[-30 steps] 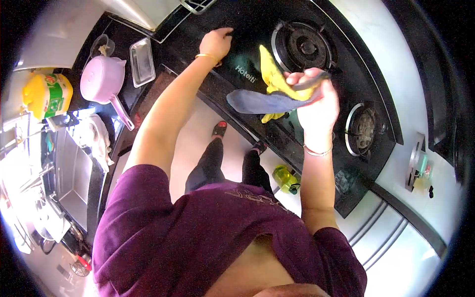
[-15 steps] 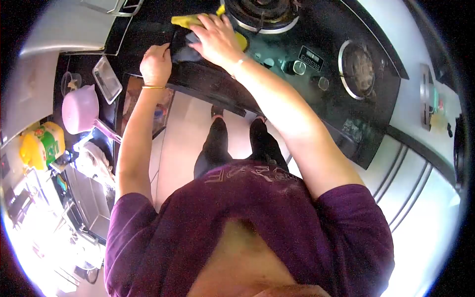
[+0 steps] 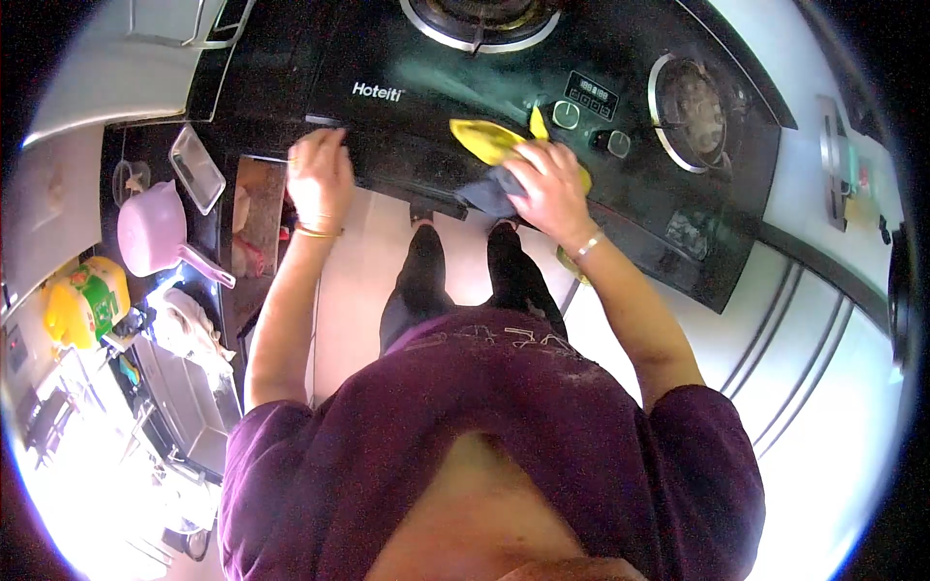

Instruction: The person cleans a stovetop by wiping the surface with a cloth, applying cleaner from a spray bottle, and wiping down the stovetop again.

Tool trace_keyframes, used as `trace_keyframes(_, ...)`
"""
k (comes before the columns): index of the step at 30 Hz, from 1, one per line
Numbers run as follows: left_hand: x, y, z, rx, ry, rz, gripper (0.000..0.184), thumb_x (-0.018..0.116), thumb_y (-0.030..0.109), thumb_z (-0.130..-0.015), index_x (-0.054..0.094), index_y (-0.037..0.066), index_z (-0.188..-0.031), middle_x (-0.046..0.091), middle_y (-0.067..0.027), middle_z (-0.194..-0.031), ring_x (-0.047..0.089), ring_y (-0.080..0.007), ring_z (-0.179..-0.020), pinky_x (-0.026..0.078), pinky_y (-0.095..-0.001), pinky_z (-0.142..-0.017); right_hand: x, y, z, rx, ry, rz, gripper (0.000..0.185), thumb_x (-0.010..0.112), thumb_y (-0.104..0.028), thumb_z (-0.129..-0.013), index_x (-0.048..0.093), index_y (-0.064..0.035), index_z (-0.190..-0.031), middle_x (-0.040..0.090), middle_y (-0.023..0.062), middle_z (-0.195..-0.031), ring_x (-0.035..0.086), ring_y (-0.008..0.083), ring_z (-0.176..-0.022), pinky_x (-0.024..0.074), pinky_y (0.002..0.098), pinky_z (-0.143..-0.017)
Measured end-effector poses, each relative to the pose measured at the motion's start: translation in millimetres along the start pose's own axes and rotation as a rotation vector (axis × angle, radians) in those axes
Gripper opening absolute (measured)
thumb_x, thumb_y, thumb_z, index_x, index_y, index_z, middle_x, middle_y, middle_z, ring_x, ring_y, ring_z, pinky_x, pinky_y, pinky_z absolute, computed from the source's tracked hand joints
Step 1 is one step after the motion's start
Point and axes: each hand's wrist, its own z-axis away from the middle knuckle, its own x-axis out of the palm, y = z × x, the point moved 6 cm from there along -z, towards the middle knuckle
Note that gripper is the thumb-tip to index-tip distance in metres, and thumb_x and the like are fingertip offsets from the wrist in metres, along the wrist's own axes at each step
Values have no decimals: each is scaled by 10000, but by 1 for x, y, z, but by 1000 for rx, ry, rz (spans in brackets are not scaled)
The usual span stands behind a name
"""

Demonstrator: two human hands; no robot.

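At one o'clock in the head view, the right hand (image 3: 554, 189) is gripping a yellow-and-grey cloth (image 3: 482, 143), fingers bunching over it! The cloth is lying near twelve, along the front edge of the black hob (image 3: 417, 136), its yellow part spreading out towards ten from the knuckles, its grey part bulging at nine.

Over at ten, the left hand (image 3: 320, 182) is showing by that same front edge, fingers curling and blurring; whether they are pinching or touching anything, the commentator is not managing to tell.

White lettering (image 3: 378, 93) is gleaming at eleven, a control knob (image 3: 566, 114) is sitting at one, and a burner (image 3: 690, 114) is filling two o'clock. Out left, a metal tray (image 3: 197, 168) is lying at ten, beside a pink saucepan (image 3: 152, 229) that is pointing its handle towards four.
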Motion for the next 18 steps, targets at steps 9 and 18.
trace_keyframes(9,43,60,-34,172,-233,-129,527,630,310,-859,501,146,-1343,403,-101,-1457,360,-345,-1337,292,-560,-1071,-17,10,33,6,-79,-26,372,725,-186,-659,623,-113,-1009,565,82,-1160,524,309,-1103,391,464,-946)
trace_keyframes(18,42,30,-13,93,-231,-221,582,634,401,-841,501,128,-1337,404,-106,-1455,335,-339,-1359,255,-568,-1087,-10,6,34,-19,-72,-30,394,710,-162,-659,613,-119,-1038,553,68,-1231,505,315,-1155,371,504,-969)
